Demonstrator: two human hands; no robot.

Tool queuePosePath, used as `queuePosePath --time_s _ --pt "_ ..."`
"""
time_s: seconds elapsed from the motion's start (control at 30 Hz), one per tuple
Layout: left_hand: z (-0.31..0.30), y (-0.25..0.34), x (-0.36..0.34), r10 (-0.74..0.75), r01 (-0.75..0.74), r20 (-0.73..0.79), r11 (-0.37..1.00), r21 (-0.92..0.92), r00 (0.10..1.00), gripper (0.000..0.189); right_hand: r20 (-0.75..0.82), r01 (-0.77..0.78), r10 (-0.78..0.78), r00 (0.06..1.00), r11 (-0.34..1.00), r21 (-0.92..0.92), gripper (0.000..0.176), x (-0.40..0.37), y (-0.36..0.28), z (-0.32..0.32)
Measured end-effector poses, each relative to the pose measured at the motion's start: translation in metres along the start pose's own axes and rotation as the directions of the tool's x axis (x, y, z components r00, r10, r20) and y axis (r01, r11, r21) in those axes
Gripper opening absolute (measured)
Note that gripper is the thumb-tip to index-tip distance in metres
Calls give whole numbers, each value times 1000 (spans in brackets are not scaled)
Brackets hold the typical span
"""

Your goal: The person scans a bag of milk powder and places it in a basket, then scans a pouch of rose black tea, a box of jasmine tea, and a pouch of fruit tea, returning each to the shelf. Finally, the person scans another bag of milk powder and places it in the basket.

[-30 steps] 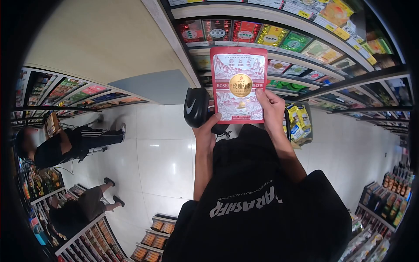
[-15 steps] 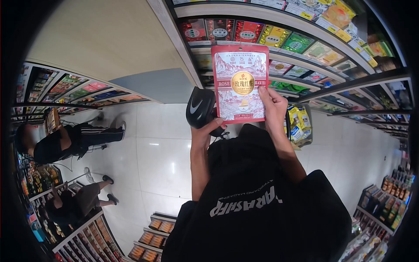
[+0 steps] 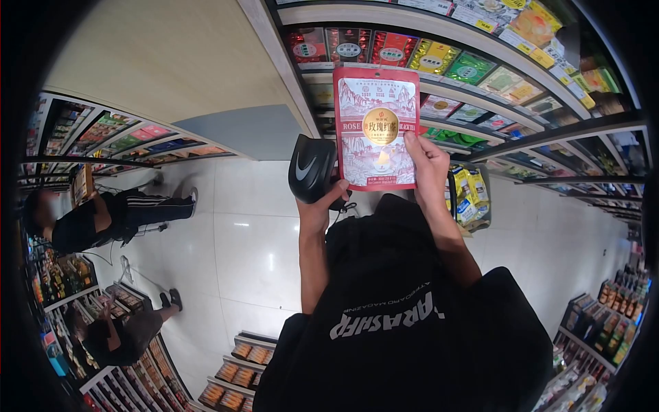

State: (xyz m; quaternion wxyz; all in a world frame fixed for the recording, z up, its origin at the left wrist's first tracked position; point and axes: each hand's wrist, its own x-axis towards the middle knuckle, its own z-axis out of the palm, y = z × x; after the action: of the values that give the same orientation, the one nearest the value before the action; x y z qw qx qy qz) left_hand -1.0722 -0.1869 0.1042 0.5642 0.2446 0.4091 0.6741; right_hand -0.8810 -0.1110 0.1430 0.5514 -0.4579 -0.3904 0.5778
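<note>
A red and white pouch of rose black tea (image 3: 377, 161) is held upright in front of me, its printed face with a gold round label toward the camera. My right hand (image 3: 431, 165) grips its right edge, thumb on the front and fingers behind. My left hand (image 3: 319, 208) is closed around a black handheld scanner (image 3: 312, 168) with a pale curved mark and a cable below. The left thumb tip touches the pouch's lower left corner. Most of the left fingers are hidden behind the scanner.
Shelves of colourful tea packs (image 3: 429, 56) stand ahead, behind the pouch. A basket of yellow packs (image 3: 470, 196) is right of my right forearm. Two people (image 3: 96, 218) are at the shelves on the left. A tiered rack (image 3: 237, 374) stands at lower left.
The pouch and both hands have shifted very slightly, the scanner a little left and up. The lower person on the left has changed posture, arms and legs now drawn in.
</note>
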Motion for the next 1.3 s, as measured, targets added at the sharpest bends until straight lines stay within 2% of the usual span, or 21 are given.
queuePosePath --time_s 0.3,0.57,0.7,0.9,1.07,1.17,1.3 --pt "7 6 -6 0 -2 -54 999 -44 999 47 -22 37 -37 999 999 23 26 -2 -4 6" --pt "3 6 -9 1 -1 -46 1000 4 999 50 -37 28 -26 999 999 46 27 -1 -1 4" --pt "3 5 -9 38 -36 -40 998 55 999 57 -27 -14 16 1000 997 71 27 -1 -3 4" --pt "4 4 -10 111 -102 -87 990 94 990 55 -1 -78 79 997 987 139 27 -1 1 7" --pt "9 6 -12 105 -108 -150 994 -15 983 53 24 -112 109 994 983 144 28 -2 -1 8" --pt "8 5 -10 119 -123 -172 992 -16 978 51 157 -106 79 984 979 172 37 -4 -9 8" --pt "6 7 -8 162 -167 -221 986 -7 962 45 428 55 -22 904 996 -65 62 -6 -7 4"
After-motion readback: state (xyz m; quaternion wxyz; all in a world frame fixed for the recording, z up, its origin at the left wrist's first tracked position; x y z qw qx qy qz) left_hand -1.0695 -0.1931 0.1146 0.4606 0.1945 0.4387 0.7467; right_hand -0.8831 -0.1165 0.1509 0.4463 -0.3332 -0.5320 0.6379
